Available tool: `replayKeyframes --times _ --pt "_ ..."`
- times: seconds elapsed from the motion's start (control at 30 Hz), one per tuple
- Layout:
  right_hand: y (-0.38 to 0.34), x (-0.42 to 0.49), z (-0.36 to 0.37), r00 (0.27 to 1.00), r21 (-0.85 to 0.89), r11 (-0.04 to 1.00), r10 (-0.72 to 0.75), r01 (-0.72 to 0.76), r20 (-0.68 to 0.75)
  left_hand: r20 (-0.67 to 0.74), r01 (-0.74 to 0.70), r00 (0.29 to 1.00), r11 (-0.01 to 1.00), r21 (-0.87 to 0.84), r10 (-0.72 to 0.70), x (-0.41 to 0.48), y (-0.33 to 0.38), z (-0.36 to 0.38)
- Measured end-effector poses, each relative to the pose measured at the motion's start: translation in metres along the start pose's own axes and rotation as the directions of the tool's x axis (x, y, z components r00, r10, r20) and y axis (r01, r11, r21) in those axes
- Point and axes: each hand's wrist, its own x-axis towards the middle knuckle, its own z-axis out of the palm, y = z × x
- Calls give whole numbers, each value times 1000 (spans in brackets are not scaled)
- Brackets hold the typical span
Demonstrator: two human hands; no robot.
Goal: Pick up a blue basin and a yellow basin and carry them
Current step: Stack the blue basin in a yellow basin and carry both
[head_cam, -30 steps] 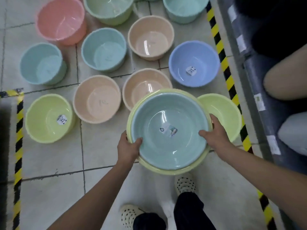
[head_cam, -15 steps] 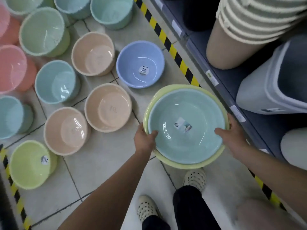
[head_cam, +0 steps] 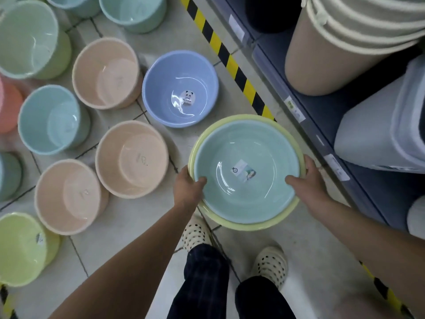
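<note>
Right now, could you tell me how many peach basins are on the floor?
3. Upper peach basin left of the lilac-blue basin; middle peach basin left of the left hand; lower peach basin below-left of that. Others may be off-frame.

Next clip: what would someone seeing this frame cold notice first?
First the pale blue basin nested inside a yellow basin, held above the floor at centre by the left hand and right hand, thumbs hooked over the rim. Then the pastel basins spread on the tiled floor at left, notably a periwinkle basin with a panda sticker, and stacked beige buckets on the shelf at upper right.
</note>
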Motion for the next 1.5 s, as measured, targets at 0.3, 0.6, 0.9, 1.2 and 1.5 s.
replayKeyframes --times 0.3,0.6,0.9,1.2,1.5 --pt "17 58 50 993 -154 988 -47 29 -111 -16 64 998 996 57 -63 67 -29 32" --pt "48 86 70 990 -283 957 -100 69 -99 6 84 996 994 70 -85 86 -77 52" --pt "68 88 79 996 -85 993 79 -83 -48 42 142 989 989 27 -143 98 -91 65" --pt "35 40 61 975 71 974 217 -213 -47 33 236 971 971 -42 -235 74 -63 23" --pt "-97 -69 53 991 152 979 130 -133 32 -7 255 966 957 -140 -259 11 28 -111"
